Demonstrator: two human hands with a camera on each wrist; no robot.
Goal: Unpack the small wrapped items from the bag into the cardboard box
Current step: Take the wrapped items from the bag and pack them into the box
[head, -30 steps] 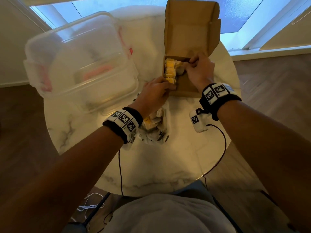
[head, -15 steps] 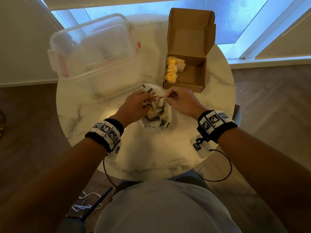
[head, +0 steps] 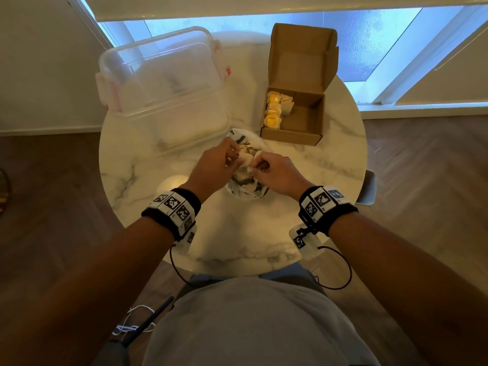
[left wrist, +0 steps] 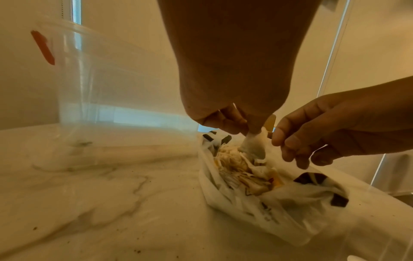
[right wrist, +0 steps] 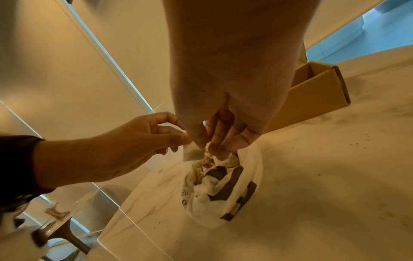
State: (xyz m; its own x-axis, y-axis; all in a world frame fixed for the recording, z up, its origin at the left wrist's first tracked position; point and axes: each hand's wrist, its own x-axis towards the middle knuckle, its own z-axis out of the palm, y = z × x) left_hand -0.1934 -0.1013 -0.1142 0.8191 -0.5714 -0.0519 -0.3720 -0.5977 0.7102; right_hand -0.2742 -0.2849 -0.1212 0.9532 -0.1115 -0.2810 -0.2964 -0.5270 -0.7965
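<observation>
Marble table [head: 216,241] under me carries the bag [head: 248,191] mid-surface, where my left hand [head: 211,167] and right hand [head: 274,170] each pinch a wrapped item [left wrist: 254,146], and the cardboard box [head: 293,133] sits toward the far right edge, nearer my right grip.

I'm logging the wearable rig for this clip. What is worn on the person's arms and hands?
Both forearms and hands are bare. The left wrist and right wrist each carry a black band with white blocks bearing black square-pattern markers. A white tagged module hangs under each, trailing a thin dark cable.
</observation>
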